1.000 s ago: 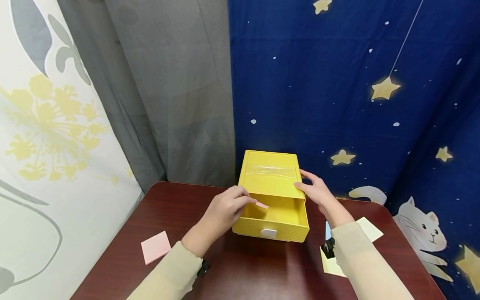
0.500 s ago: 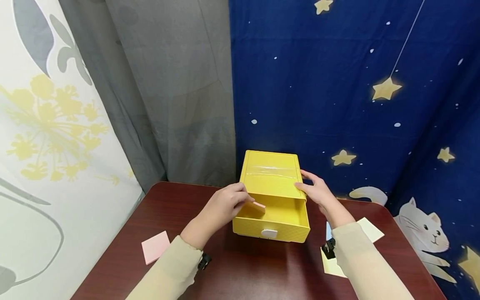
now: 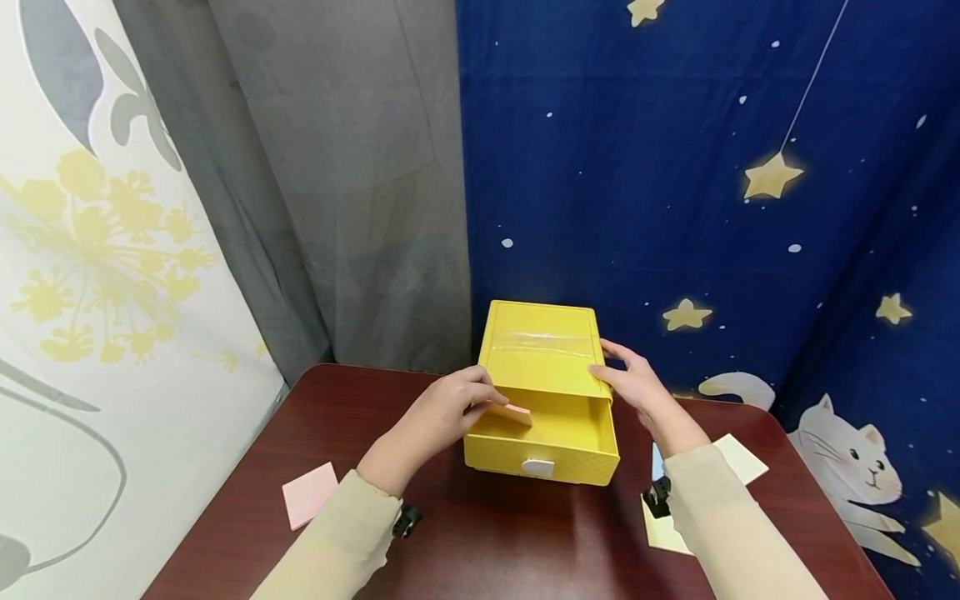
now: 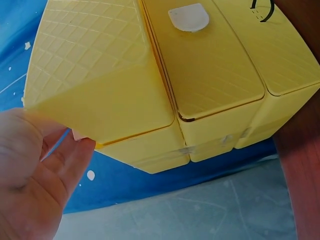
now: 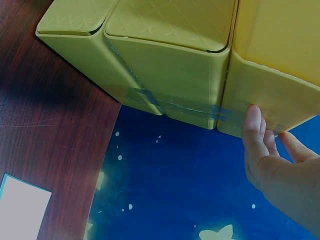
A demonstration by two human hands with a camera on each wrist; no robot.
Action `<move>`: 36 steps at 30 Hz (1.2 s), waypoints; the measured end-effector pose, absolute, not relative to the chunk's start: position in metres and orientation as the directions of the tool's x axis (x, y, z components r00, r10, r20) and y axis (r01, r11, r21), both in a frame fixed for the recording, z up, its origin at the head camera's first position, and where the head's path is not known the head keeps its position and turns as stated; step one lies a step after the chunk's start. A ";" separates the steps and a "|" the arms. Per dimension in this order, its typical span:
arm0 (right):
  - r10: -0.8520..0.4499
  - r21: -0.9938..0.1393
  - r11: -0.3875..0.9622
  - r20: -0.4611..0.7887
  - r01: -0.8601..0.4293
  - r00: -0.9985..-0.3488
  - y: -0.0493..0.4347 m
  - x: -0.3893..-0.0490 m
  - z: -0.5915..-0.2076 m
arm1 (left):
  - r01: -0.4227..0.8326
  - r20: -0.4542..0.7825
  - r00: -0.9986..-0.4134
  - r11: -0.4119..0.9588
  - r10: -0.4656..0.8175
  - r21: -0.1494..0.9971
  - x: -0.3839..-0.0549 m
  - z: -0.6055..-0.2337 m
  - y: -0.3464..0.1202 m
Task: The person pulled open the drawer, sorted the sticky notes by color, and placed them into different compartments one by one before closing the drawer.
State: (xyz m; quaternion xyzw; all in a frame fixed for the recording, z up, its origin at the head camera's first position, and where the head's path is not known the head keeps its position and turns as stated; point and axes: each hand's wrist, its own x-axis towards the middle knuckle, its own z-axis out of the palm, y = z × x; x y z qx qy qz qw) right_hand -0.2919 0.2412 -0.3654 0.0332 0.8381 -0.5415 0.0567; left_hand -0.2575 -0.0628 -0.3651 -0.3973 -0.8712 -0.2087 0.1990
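A yellow plastic drawer unit (image 3: 536, 346) stands at the back of the table, its top drawer (image 3: 577, 471) pulled out. My left hand (image 3: 453, 404) pinches a thin pink pad of square notes (image 3: 519, 412) over the drawer's left side, partly inside it. In the left wrist view, that hand (image 4: 37, 170) is at the drawer's edge, and just a sliver of the pink pad (image 4: 80, 135) shows. My right hand (image 3: 637, 383) rests on the unit's right side, thumb on the top edge. The right wrist view shows the fingers (image 5: 254, 122) extended against the side wall.
A pink note pad (image 3: 309, 496) lies on the dark red table (image 3: 510, 542) at left. By the right sleeve are a pale yellow pad (image 3: 663, 533), a cream pad (image 3: 738, 458) and a partly hidden blue one (image 3: 656, 462). Curtains (image 3: 375, 208) hang behind the table.
My left hand has shifted slightly left and lower into the drawer with the pink note pad. The right hand has stayed on the unit.
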 end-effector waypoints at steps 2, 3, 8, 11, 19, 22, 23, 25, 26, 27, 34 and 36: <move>-0.007 -0.904 0.412 -0.130 0.116 -0.991 0.241 -0.292 -0.365 | 0.778 0.504 -0.607 0.590 0.615 0.217 -0.257 -0.365 -0.063; -0.007 -0.904 0.412 -0.130 0.115 -0.992 0.241 -0.292 -0.365 | 0.781 0.500 -0.605 0.585 0.619 0.220 -0.256 -0.365 -0.063; -0.008 -0.904 0.411 -0.132 0.117 -0.991 0.241 -0.292 -0.366 | 0.796 0.481 -0.596 0.550 0.644 0.250 -0.254 -0.365 -0.063; -0.009 -0.905 0.410 -0.132 0.116 -0.991 0.241 -0.291 -0.366 | 0.795 0.467 -0.602 0.544 0.648 0.269 -0.254 -0.364 -0.063; -0.015 -0.908 0.405 -0.127 0.110 -0.992 0.241 -0.290 -0.365 | 0.773 0.431 -0.633 0.548 0.643 0.318 -0.253 -0.364 -0.064; -0.015 -0.908 0.406 -0.125 0.108 -0.992 0.241 -0.291 -0.365 | 0.779 0.458 -0.627 0.523 0.630 0.346 -0.254 -0.365 -0.065; -0.015 -0.907 0.406 -0.125 0.108 -0.992 0.241 -0.291 -0.365 | 0.784 0.474 -0.620 0.516 0.624 0.346 -0.254 -0.366 -0.065; -0.013 -0.907 0.406 -0.126 0.110 -0.992 0.241 -0.291 -0.366 | 0.797 0.517 -0.601 0.506 0.610 0.329 -0.255 -0.367 -0.066; -0.013 -0.907 0.407 -0.126 0.110 -0.992 0.241 -0.292 -0.366 | 0.803 0.539 -0.590 0.503 0.601 0.319 -0.256 -0.368 -0.067; -0.013 -0.907 0.406 -0.126 0.110 -0.992 0.241 -0.292 -0.366 | 0.809 0.561 -0.580 0.501 0.591 0.309 -0.257 -0.369 -0.067; -0.010 -0.906 0.409 -0.125 0.110 -0.992 0.241 -0.291 -0.366 | 0.811 0.644 -0.547 0.529 0.535 0.249 -0.256 -0.370 -0.069; -0.010 -0.906 0.409 -0.124 0.109 -0.992 0.241 -0.291 -0.366 | 0.805 0.654 -0.546 0.544 0.523 0.237 -0.255 -0.371 -0.071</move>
